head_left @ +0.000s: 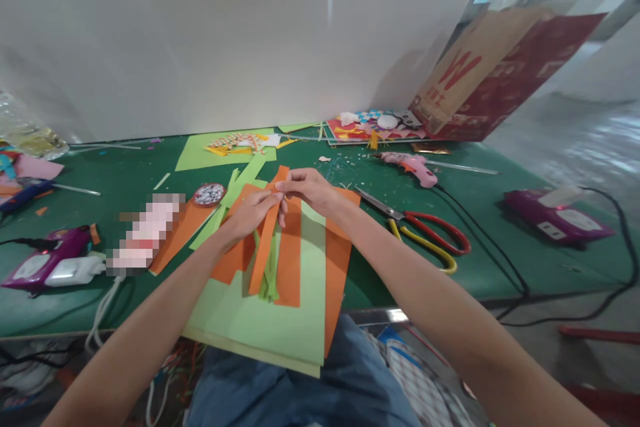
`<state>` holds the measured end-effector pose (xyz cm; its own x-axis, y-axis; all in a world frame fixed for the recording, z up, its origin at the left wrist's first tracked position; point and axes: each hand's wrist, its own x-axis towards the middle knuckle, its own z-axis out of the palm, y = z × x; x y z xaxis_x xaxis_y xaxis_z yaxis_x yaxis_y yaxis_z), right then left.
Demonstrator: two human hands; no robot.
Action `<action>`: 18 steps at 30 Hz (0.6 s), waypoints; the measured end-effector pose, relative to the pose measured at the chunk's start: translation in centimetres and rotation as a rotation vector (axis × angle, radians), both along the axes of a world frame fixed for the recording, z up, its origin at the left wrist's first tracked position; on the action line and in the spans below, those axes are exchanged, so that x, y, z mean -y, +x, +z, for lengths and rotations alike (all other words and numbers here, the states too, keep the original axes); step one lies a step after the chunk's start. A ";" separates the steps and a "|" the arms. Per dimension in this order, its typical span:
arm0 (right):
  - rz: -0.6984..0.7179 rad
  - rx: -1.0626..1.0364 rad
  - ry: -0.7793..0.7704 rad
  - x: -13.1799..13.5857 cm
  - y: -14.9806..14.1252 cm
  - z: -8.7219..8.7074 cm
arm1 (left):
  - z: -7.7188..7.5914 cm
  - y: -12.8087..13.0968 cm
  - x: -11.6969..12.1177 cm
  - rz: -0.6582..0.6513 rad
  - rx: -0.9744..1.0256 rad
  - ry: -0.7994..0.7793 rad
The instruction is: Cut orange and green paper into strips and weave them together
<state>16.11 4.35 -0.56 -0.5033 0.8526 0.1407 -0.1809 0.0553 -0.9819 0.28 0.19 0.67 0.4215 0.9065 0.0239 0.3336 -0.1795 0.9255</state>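
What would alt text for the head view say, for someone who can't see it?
The person's left hand and right hand pinch an orange paper strip above pale green paper and orange paper overhanging the near edge of a green table. Scissors and a pink glue gun lie to the right.

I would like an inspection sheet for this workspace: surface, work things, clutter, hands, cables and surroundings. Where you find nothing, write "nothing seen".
Surface: green table, with small scraps scattered over it.
Work things: orange strip in both hands; green strips beside it; green sheet and orange sheet below.
Clutter: scissors right of the sheets, glue gun farther back; round dish on the left.
Hands: left hand and right hand both pinch the orange strip.
Cables: black cable runs from the glue gun toward the front edge; white cable hangs at front left.
Surroundings: pale board behind; paper bag at back right.
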 end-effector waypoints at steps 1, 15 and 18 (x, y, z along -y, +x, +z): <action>-0.009 0.006 0.008 0.0 0.0 0.0 | 0.0 0.0 0.0 -0.002 0.005 -0.003; -0.082 -0.024 -0.052 -0.9 0.6 0.0 | 0.3 0.0 0.1 -0.050 0.022 -0.028; -0.066 -0.029 -0.028 -0.9 0.5 -0.2 | 0.1 -0.1 0.0 -0.053 0.023 -0.016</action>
